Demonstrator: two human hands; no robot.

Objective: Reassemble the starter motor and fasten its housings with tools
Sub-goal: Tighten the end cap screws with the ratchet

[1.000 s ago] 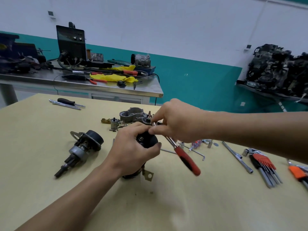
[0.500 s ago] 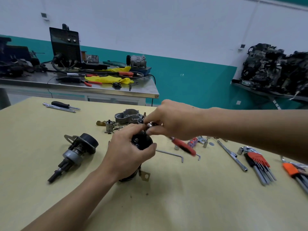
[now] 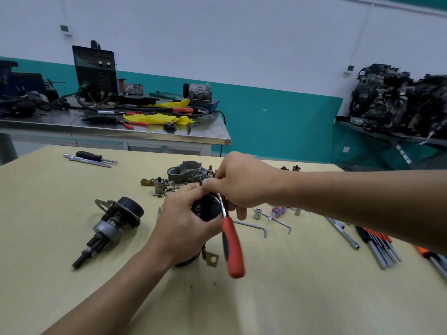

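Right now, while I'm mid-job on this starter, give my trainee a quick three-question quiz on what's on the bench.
1. True or false: the red-handled ratchet lies loose on the table.
2. Which hand grips the black motor body? A: left hand. B: right hand. C: neither.
3. Fill in: the pinion-shaft assembly lies on the left hand's ___ side.
Key: 1 false, the right hand holds its head end. 2 A. 3 left.
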